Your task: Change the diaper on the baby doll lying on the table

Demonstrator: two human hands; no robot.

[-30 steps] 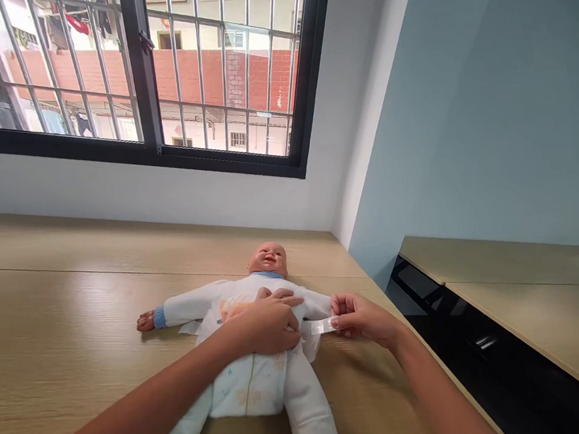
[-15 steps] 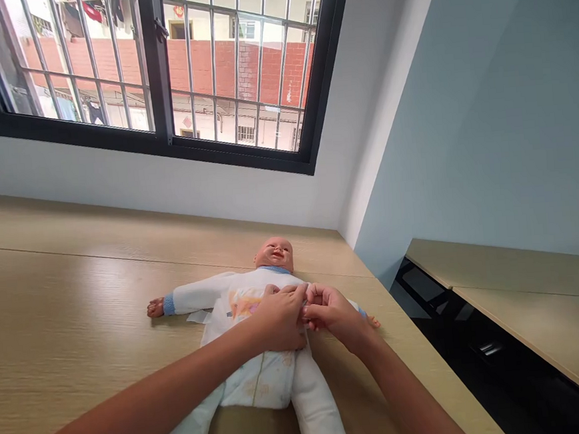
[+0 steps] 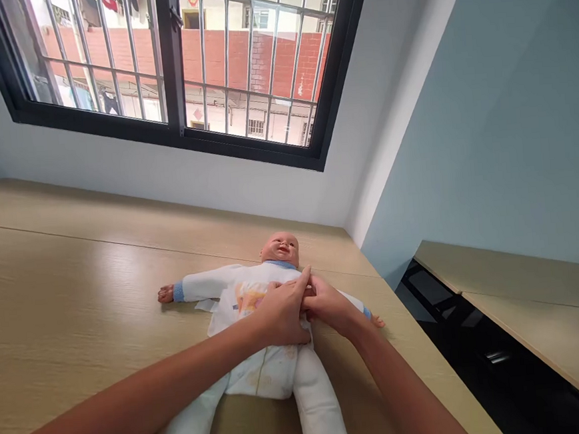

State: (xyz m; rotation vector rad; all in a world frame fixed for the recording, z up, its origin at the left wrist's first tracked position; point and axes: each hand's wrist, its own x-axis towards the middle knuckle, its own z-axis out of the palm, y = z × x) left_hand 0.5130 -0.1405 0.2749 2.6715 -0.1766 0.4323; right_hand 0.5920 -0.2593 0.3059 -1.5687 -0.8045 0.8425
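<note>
A baby doll [image 3: 280,248] in a white suit lies on its back on the wooden table [image 3: 75,294], arms spread and legs towards me. A printed white diaper [image 3: 262,373] wraps its hips. My left hand [image 3: 281,311] presses down on the diaper's front at the doll's belly, fingers together. My right hand [image 3: 329,304] touches it from the right, its fingertips pressed on the diaper's side at the waist. The fingertips and the tape tab are hidden between the two hands.
The table runs to a white wall under a barred window [image 3: 171,59]. Its right edge drops to a dark gap [image 3: 459,337], beyond which stands a second wooden desk [image 3: 526,292] against a blue wall.
My right hand, which held a clear tape tab pulled out to the doll's right, has moved left against my left hand at the waist. The view has shifted slightly.
</note>
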